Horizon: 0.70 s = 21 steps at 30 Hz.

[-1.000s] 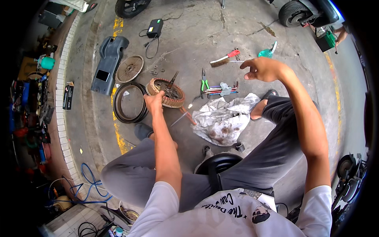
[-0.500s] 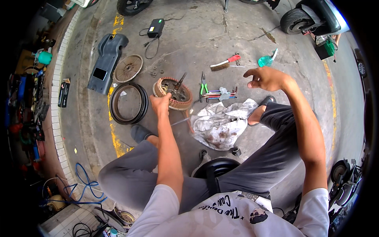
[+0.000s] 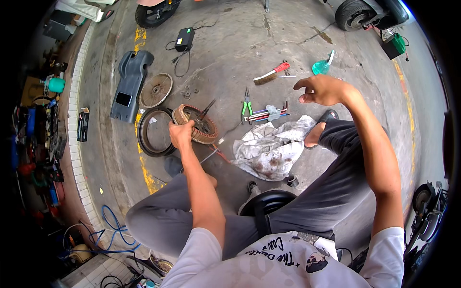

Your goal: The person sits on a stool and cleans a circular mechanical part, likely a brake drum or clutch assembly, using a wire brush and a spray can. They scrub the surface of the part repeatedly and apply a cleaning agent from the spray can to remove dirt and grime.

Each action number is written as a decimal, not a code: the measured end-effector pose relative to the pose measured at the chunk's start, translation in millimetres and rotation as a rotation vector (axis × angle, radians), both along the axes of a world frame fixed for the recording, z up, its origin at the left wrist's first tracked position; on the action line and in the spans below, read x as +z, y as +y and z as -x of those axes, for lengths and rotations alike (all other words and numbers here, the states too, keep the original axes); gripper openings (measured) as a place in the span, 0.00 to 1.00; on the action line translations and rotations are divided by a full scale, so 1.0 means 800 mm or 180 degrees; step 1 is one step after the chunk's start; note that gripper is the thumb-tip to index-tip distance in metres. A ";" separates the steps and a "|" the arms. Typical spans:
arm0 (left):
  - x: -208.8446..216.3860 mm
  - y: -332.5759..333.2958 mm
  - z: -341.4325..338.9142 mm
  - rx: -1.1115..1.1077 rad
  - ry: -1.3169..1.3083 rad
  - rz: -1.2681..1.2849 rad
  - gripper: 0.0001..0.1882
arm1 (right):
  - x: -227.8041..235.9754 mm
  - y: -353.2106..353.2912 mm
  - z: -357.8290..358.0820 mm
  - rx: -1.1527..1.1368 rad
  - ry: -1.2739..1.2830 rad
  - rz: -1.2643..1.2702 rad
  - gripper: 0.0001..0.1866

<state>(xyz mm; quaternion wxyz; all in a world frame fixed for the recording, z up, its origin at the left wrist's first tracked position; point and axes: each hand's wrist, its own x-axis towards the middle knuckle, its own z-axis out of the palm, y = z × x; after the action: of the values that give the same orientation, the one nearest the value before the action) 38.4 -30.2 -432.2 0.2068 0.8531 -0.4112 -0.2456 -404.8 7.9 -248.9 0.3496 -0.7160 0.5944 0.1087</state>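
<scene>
My left hand (image 3: 181, 134) is closed on the near-left rim of a hub motor stator (image 3: 205, 130) with copper windings and a shaft sticking up. It holds the stator tilted, partly over the right edge of a black wheel rim ring (image 3: 140, 132). Wires trail from the stator toward a stained white rag (image 3: 269, 149). Raised at the right, my right hand (image 3: 329, 90) is empty, thumb and index finger apart and the other fingers curled. Nearest to it are a teal spray bottle (image 3: 321, 67) and a red-handled wire brush (image 3: 266, 78).
Green-handled pliers (image 3: 247, 103) and a hex key set (image 3: 269, 114) lie beyond the rag. A round metal cover (image 3: 156, 90), a grey plastic panel (image 3: 126, 86) with a phone (image 3: 123, 99) on it, and a black charger (image 3: 185, 39) are farther left. Scooters stand at the far side.
My left hand has carried the stator left and slightly nearer, toward the rim ring. My right hand stays raised in about the same pose. The whole view has shifted slightly.
</scene>
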 end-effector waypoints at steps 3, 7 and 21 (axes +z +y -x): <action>0.001 0.003 0.001 0.0103 -0.0245 0.0022 0.50 | -0.004 0.002 0.007 -0.0014 0.0004 0.0016 0.28; 0.001 -0.001 -0.001 0.0109 -0.0219 -0.0022 0.51 | -0.002 0.003 0.005 0.0016 0.0091 0.0015 0.29; -0.010 0.006 0.007 0.0058 -0.0099 0.0009 0.57 | 0.003 -0.002 -0.019 0.0122 0.0098 0.0025 0.28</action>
<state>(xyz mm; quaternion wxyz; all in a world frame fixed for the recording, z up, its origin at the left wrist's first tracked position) 32.5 -25.7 -439.8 0.2039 0.8602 -0.4070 -0.2298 -389.3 6.6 -246.3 0.3355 -0.7269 0.5863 0.1240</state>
